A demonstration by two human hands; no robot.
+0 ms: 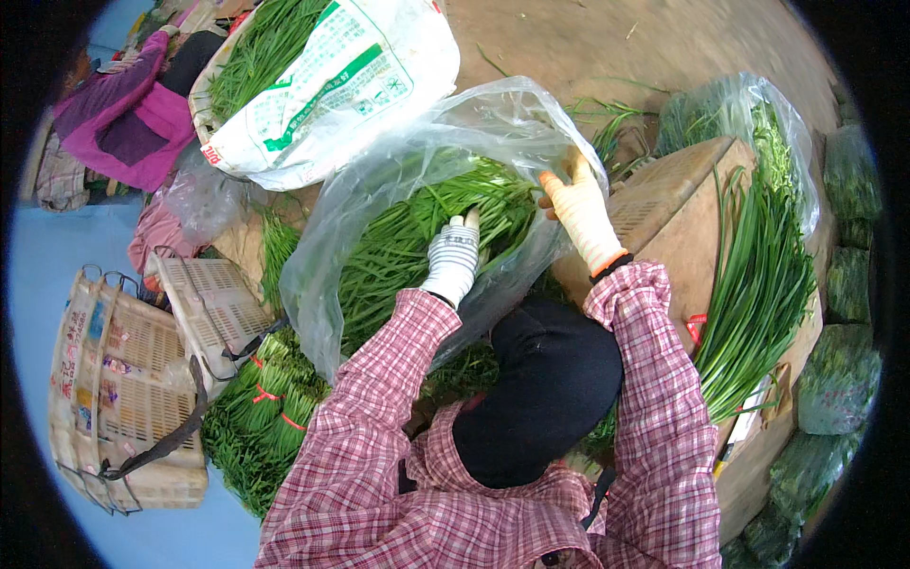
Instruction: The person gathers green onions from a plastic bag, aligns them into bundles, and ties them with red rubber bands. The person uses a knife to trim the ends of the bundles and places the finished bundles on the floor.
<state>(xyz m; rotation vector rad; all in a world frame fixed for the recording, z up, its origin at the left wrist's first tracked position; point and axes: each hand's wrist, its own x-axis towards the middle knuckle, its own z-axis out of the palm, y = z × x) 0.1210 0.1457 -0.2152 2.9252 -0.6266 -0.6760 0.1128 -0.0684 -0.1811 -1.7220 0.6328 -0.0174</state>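
Note:
A large clear plastic bag [313, 284] lies with its mouth spread before me, long green leafy vegetables [387, 259] inside it. My left hand [455, 256], in a white and grey striped glove, rests on the stems in the bag; whether its fingers grip them is hard to tell. The right side of the bag's rim is held by my right hand [577, 206], in a pale orange and white glove. Right of my right arm, a loose bunch of long flat green leaves [761, 306] lies on a brown surface beside a red tie [697, 327].
White sack [398, 43] over a basket of greens at the top. Bundles with red ties [266, 398] and plastic crates [135, 370] at left. A person in purple [135, 121] sits upper left. Packed bags of greens [839, 384] line the right edge, near a knife [743, 427].

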